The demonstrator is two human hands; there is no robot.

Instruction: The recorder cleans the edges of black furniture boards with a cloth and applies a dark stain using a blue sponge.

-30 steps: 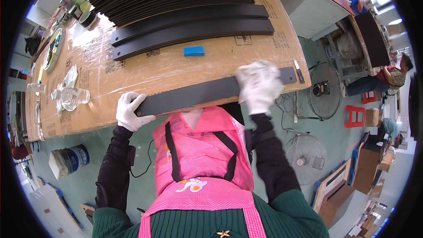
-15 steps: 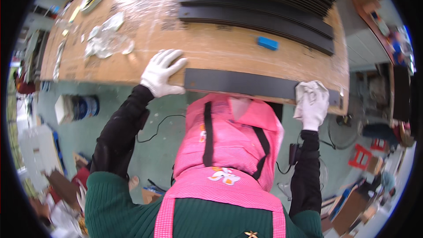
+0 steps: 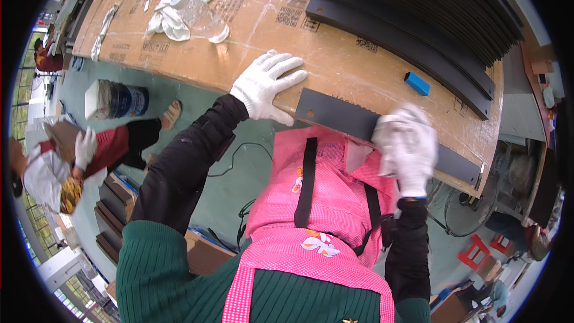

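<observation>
The long dark board (image 3: 342,116) lies at the near edge of the worktop (image 3: 341,63). The right hand (image 3: 415,142) clutches a white cloth (image 3: 387,162) on it; the left hand's (image 3: 266,85) grip is spread, so hard pushing could slide it off.

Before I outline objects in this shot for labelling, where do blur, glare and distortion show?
Head view: the white-gloved right hand is motion-blurred, while the white-gloved left hand looks fairly sharp; head view: pale glare streaks the brown, film-wrapped tabletop; head view: the stacked long black flat boards look bowed by the fisheye lens.
</observation>
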